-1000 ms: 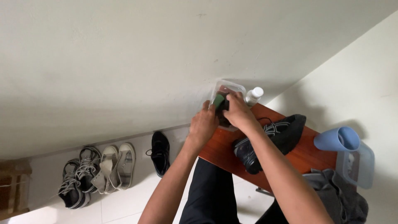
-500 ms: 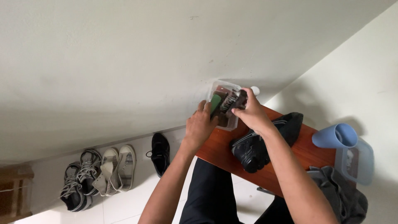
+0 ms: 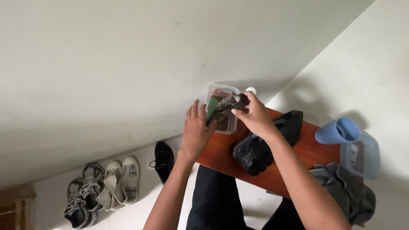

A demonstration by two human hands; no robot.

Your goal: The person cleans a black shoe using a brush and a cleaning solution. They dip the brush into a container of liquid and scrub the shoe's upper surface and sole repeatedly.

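Lifted brush [image 3: 232, 102] now tilted up-right, right hand [image 3: 254, 116] pinching it, left hand [image 3: 197, 132] spread on container [image 3: 221, 110].

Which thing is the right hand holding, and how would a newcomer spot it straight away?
Start at the reddish-brown bench by the wall and go to its far end, where a clear plastic box sits. Over that box, the right hand grips a dark brush with grimy bristles. Unlike the black shoe nearby, it is slim and held in the air.
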